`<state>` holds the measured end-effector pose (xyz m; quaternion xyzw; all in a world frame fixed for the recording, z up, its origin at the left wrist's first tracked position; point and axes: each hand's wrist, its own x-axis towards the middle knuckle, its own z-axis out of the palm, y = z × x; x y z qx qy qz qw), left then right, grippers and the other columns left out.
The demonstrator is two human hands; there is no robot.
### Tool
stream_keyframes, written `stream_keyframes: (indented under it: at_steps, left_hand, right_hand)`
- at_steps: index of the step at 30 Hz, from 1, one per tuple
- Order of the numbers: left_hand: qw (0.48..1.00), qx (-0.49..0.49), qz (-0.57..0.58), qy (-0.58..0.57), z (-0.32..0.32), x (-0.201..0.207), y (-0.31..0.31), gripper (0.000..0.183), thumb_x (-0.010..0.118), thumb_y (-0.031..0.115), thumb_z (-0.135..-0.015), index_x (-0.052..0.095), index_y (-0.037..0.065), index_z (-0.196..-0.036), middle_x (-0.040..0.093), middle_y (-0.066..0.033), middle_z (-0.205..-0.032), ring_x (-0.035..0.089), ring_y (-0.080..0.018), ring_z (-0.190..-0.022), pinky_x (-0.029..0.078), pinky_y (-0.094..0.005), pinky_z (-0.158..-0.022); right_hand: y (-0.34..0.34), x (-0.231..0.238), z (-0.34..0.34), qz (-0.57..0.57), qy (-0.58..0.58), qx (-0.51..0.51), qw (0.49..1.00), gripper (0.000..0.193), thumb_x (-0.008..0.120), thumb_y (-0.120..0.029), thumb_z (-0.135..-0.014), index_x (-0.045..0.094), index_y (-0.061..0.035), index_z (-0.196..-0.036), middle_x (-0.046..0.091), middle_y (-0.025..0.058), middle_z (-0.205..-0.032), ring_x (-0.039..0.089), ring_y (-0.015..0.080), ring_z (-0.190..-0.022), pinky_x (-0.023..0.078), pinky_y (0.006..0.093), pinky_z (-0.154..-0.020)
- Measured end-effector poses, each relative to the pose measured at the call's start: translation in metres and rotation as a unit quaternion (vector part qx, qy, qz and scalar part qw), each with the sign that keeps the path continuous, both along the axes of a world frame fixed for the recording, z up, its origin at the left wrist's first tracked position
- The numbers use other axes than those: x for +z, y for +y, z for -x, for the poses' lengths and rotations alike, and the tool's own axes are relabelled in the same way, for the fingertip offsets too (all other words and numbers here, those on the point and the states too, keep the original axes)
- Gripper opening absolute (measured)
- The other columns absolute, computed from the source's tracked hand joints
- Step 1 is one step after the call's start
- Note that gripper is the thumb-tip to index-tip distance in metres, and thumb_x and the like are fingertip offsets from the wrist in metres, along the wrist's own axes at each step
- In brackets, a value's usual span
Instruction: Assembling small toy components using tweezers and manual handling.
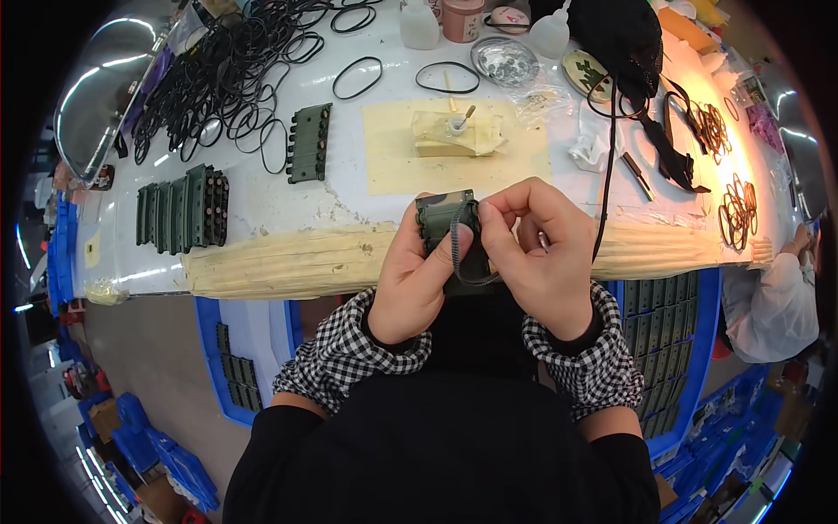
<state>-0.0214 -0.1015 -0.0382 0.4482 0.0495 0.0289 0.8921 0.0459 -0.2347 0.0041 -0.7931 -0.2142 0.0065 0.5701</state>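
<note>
In front of me, at the table's near edge, my left hand (409, 278) is closed round a dark green plastic chassis (443, 206) that has small wheel-like knobs along its sides. A black ribbed rubber track (456, 253) runs from the chassis's far end and hangs in a loose loop over my left thumb. My right hand (546, 253) pinches the track at the chassis's right side with thumb and forefinger. Something small and shiny (543, 239) shows among its curled fingers; I cannot make out what it is.
Loose black tracks (218, 79) lie heaped at the far left. Similar chassis stand in a row (182, 210), with a single chassis (308, 142) farther back. A small pot (456, 127) with a stick sits on a paper-wrapped block. Blue trays (711, 349) flank my lap; another person's sleeve (772, 314) shows right.
</note>
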Motion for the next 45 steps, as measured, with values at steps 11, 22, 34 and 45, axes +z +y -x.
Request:
stream_keyframes:
  at_steps: [11,22,34,45]
  left_hand:
    - [0.999,-0.007,0.049,0.006,-0.002,0.009,0.001,0.034,0.052,0.013,-0.1,0.043,0.003,-0.131,0.056,-0.0059,-0.117,0.055,-0.0099,-0.105,0.047,-0.0253,-0.091]
    - [0.998,0.017,0.053,0.037,-0.002,0.008,-0.004,0.041,0.051,0.014,-0.1,0.041,0.0,-0.137,0.058,-0.0073,-0.117,0.057,-0.0116,-0.106,0.048,-0.0262,-0.091]
    - [0.994,0.044,0.076,0.066,0.001,0.0,-0.006,0.034,0.052,0.013,-0.099,0.048,-0.001,-0.129,0.06,-0.0073,-0.116,0.059,-0.0123,-0.104,0.049,-0.0271,-0.091]
    - [0.99,0.011,0.116,0.074,-0.001,0.003,0.005,0.035,0.048,0.021,-0.101,0.047,0.001,-0.13,0.062,-0.01,-0.112,0.064,-0.0185,-0.1,0.054,-0.0327,-0.086]
  right_hand:
    - [-0.002,0.007,-0.004,0.03,0.011,0.008,0.999,0.01,0.071,0.001,-0.076,0.066,-0.0011,-0.085,0.061,0.0066,-0.072,0.059,0.016,-0.059,0.047,0.0267,-0.053]
    - [0.007,-0.004,0.012,-0.022,0.02,-0.024,0.999,0.015,0.066,0.006,-0.079,0.069,0.0011,-0.092,0.061,0.0061,-0.073,0.058,0.0095,-0.063,0.044,0.0218,-0.053]
    - [0.006,-0.012,0.017,-0.071,0.103,-0.022,0.992,0.011,0.067,0.003,-0.079,0.068,0.0022,-0.091,0.055,0.0052,-0.07,0.048,0.0082,-0.054,0.036,0.0224,-0.045]
    - [0.008,-0.008,0.019,-0.026,-0.037,-0.012,0.999,0.017,0.066,0.006,-0.081,0.069,0.0007,-0.097,0.056,0.0061,-0.076,0.055,0.0108,-0.06,0.042,0.0237,-0.048]
